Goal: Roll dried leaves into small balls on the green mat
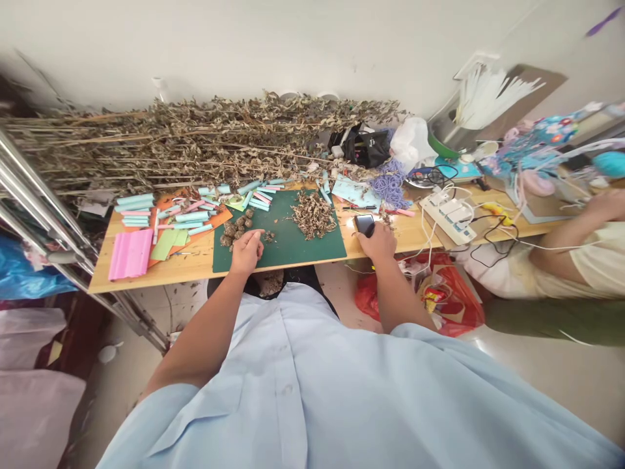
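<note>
My left hand (247,252) is closed at the near edge of a green cutting mat (286,251), fingers curled in; whether anything is inside is hidden. Just left of it lies a cluster of brown crumbly balls (235,229), and a few smaller brown lumps (268,236) sit to its right. A heap of dried leaves (313,216) rests on the mat's right half. Over the bare wood right of the mat, my right hand (379,242) grips a small black phone-like device (364,225).
Dried leafy stalks (195,140) are piled along the wall. Blue and pink paper rolls (195,215) and a pink sheet (130,254) lie left. On the right are a power strip (446,218), cables and purple yarn (389,184). Another person's arm (576,231) is at far right.
</note>
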`<state>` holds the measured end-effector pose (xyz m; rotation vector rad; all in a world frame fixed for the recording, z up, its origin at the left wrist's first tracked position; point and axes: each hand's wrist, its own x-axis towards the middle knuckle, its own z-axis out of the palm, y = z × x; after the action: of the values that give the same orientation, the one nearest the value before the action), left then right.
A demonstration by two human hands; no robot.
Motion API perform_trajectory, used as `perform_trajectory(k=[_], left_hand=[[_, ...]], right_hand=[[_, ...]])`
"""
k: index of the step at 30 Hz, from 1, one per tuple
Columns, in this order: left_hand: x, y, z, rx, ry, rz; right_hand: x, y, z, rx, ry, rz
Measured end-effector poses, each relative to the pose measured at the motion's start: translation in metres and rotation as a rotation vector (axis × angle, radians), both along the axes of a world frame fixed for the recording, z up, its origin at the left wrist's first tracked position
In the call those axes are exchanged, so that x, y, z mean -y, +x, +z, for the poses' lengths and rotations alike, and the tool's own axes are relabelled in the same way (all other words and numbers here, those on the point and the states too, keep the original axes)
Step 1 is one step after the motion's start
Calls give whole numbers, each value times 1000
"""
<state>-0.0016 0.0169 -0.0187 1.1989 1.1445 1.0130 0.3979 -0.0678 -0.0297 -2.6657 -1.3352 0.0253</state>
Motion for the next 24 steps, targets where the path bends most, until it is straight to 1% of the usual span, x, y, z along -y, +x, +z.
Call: perform_trajectory(k=[7,15,24], left_hand=[[1,-1,1,41,-3,-17],[1,-1,2,35,-4,-13],[2,-1,5,21,-10,-9]], right_hand=[[2,-1,4,-12,-14,-3],[2,-4,8,-10,-18,-12],[3,-1,4,-12,-22,-7]])
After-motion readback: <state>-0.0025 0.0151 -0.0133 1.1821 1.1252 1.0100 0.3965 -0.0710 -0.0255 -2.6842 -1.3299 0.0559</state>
